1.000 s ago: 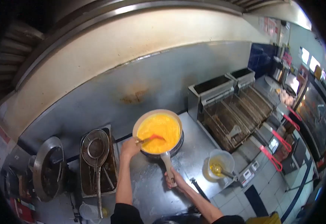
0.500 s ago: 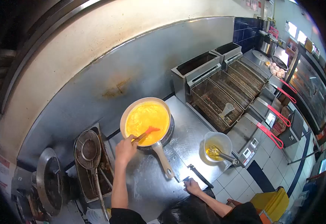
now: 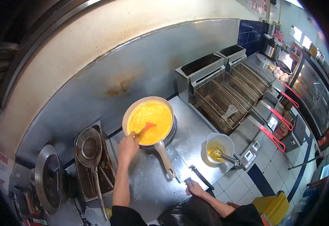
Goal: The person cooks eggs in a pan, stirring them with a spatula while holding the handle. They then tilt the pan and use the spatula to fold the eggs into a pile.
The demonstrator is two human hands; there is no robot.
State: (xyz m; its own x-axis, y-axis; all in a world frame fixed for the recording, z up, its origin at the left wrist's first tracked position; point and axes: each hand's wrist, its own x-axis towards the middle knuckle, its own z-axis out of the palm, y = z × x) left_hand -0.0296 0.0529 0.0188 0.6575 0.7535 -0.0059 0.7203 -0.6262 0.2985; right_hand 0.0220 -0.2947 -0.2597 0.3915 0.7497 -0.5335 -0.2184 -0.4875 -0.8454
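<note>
My left hand (image 3: 128, 147) is closed around the handle of a spatula with a red head (image 3: 149, 125). The spatula's head dips into yellow, egg-like liquid with soft folds (image 3: 145, 113), inside a beige frying pan (image 3: 127, 109). Its long handle (image 3: 165, 160) points toward me, with neither hand on it. At the counter's front edge, my right hand (image 3: 195, 188) has its fingers curled near a black bar handle (image 3: 201, 177); what they grip, if anything, is hidden. Right of the pan stands a translucent jug (image 3: 227, 142) holding a whisk (image 3: 217, 152) and some yellow liquid.
Fryer baskets (image 3: 224, 98) with red handles (image 3: 281, 120) line the right side. A metal tray (image 3: 82, 184) with strainers (image 3: 88, 145) on it lies left. A large wok-like pan (image 3: 45, 177) is farther left. A yellow bin (image 3: 271, 207) stands low on the right.
The spatula's head has moved left and away from me through the yellow liquid, with my left hand still on its handle. My right hand stays at the counter edge.
</note>
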